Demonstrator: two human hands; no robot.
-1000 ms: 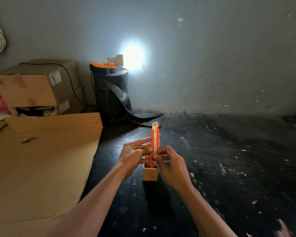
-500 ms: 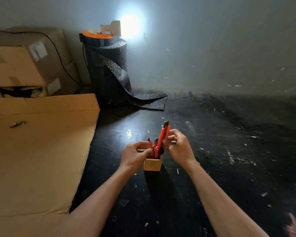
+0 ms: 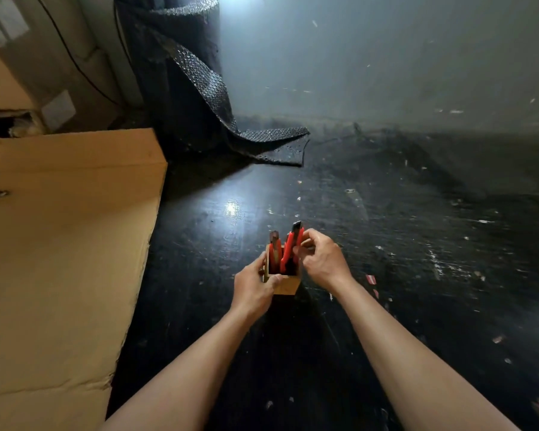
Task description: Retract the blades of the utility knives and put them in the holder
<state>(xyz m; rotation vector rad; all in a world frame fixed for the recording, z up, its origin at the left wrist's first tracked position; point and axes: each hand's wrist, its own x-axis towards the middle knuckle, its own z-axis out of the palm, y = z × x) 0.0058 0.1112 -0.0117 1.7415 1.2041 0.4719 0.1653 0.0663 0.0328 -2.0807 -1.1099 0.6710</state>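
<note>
The left hand (image 3: 252, 286) grips the wooden holder (image 3: 286, 283) while the right hand (image 3: 321, 260) fingers pinch a red utility knife (image 3: 292, 245) standing tilted inside it.

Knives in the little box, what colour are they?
The knives are red with dark tips, seen from the head camera.

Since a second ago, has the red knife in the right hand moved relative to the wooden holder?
Yes. The red knife has dropped into the wooden holder; the right hand grips its top, and the left hand steadies the holder.
</note>
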